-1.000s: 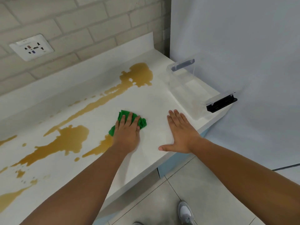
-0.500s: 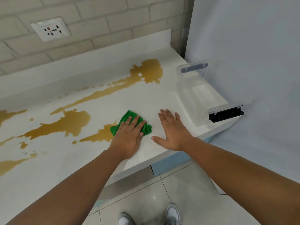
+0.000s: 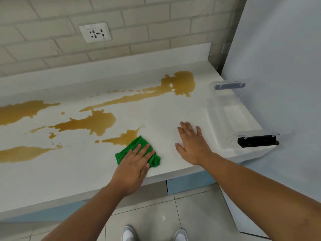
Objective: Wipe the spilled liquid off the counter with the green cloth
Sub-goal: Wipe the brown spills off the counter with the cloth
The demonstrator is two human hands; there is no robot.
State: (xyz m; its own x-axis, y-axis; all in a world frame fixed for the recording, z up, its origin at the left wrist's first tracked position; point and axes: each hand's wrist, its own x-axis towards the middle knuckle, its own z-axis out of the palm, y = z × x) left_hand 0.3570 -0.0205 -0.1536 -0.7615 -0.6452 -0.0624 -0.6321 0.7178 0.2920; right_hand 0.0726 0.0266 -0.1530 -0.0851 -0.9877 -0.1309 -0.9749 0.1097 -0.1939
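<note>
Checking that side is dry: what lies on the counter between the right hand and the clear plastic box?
Nothing: in the head view, only bare white counter shows between the right hand and the clear plastic box.

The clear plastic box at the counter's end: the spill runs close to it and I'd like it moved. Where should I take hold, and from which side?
Probably the near end of the box, at the rim by the black clip, coming from the front edge of the counter. That end faces you, the pale panel blocks its right side, and the right hand lies flat nearby.
</note>
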